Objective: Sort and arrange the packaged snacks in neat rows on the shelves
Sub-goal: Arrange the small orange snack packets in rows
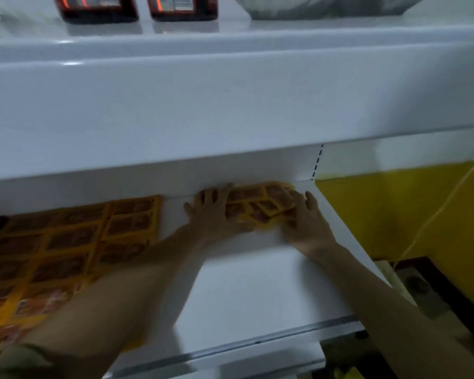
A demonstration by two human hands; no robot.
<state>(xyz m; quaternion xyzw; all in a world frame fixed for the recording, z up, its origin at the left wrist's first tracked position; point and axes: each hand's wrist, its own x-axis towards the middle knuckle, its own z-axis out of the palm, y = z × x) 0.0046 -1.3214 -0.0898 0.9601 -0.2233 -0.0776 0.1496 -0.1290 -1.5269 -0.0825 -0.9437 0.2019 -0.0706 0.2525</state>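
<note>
Both hands meet on one small cluster of yellow snack packets (260, 206) at the back of the lower shelf (257, 285). Grip of the left hand (212, 212): fingers spread and nearly straight, palm down, resting on the left end of the cluster. Grip of the right hand (304, 220): fingers curled over the right end, bearing on the packets; whether the thumb closes beneath them cannot be told, as the frame is blurred. The cluster lies flat against the white rear panel (257, 165), near the right end of the shelf, below a slotted upright (318, 162).

On the left part of the same shelf lies a flat array of like yellow packets (66, 242) in rows, partly covered by the left forearm and well apart from the held cluster, with bare white shelf between.

Above runs the broad white front of the upper shelf (230, 105). On it stand two dark red packages (137, 8) and, to the right, a silvery bag (326, 6). A yellow wall (394, 214) with a pale cord (433, 217) lies to the right.
</note>
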